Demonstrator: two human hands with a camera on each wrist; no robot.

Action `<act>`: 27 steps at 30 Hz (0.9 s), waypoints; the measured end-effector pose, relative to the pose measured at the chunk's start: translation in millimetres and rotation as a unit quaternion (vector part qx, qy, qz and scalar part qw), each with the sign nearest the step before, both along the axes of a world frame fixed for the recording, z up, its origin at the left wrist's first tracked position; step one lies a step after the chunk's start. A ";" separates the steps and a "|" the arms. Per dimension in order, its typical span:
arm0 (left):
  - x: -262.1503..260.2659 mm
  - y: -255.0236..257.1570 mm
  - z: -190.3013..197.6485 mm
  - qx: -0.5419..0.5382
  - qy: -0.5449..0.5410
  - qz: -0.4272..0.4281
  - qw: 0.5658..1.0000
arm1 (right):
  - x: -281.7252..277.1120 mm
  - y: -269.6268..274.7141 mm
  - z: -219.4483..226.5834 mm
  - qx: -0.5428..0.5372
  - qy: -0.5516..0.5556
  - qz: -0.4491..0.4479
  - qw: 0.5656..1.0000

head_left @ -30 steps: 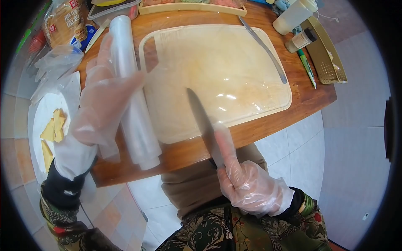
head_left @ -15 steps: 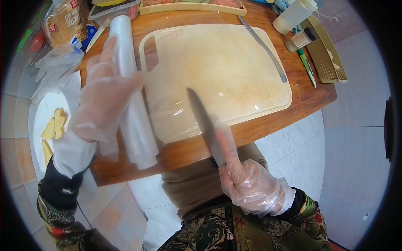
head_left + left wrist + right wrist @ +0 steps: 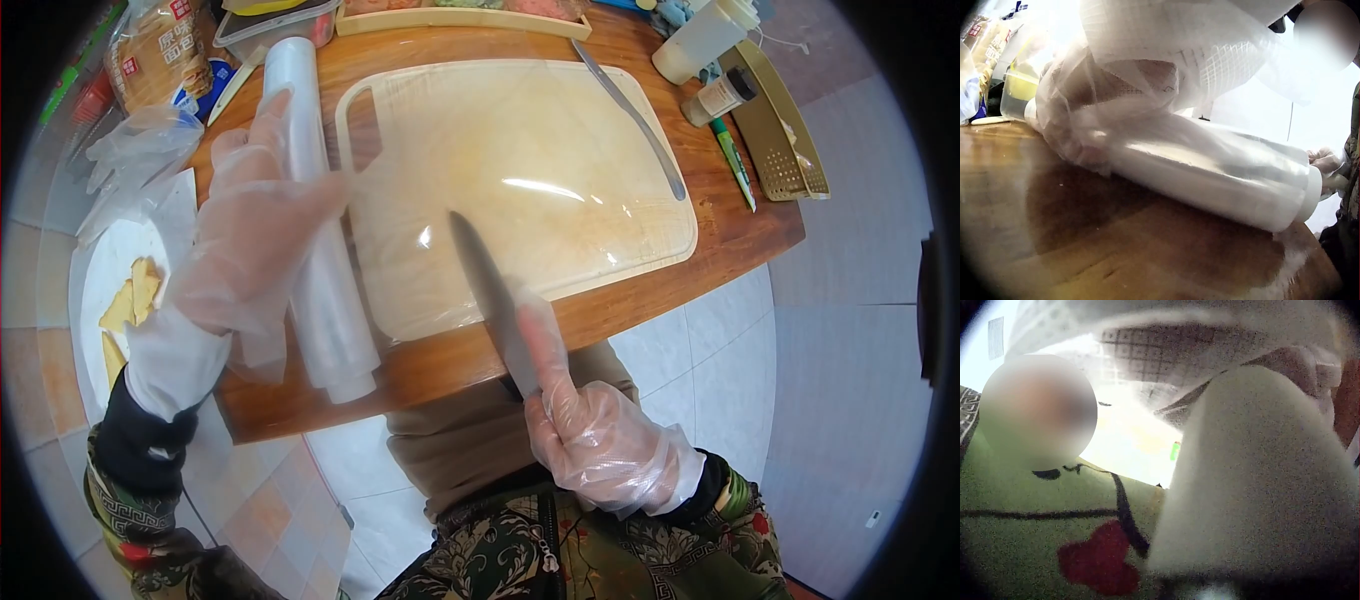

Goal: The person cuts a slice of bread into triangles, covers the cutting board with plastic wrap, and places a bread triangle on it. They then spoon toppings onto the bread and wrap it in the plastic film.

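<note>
In the head view my gloved left hand [image 3: 245,240] holds a roll of cling film [image 3: 335,320], thumb across its top and fingers along its left side. The left wrist view shows the gloved fingers [image 3: 1079,140] against the roll, low over the table. A clear sheet of film with bright glints lies over the cream cutting board [image 3: 500,150]. My gloved right hand [image 3: 610,445] grips a knife [image 3: 490,290], index finger stretched along the blade. The blade points up and left, its tip over the board's near part. In the right wrist view the knife is hidden.
A second knife [image 3: 640,130] lies along the board's right edge. Yellow slices sit on a white plate [image 3: 95,270] at the left. Bread [image 3: 155,60], a squeeze bottle [image 3: 700,45], a spice jar [image 3: 718,95], a green marker [image 3: 735,165] and a basket [image 3: 785,150] surround the board.
The glints on the film have shifted and widened. The roll's near end has moved slightly left and away from me. The right hand and knife have barely moved.
</note>
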State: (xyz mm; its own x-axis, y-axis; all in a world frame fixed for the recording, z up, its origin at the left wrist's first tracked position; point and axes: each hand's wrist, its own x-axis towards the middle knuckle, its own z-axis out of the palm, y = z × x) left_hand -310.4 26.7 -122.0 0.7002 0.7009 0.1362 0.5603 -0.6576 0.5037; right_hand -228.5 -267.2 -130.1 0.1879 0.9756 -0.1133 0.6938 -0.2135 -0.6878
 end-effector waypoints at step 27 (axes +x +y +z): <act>-1.2 10.5 -5.7 0.016 0.019 -0.016 1.000 | 3.9 -3.5 14.9 0.027 -0.057 0.014 0.998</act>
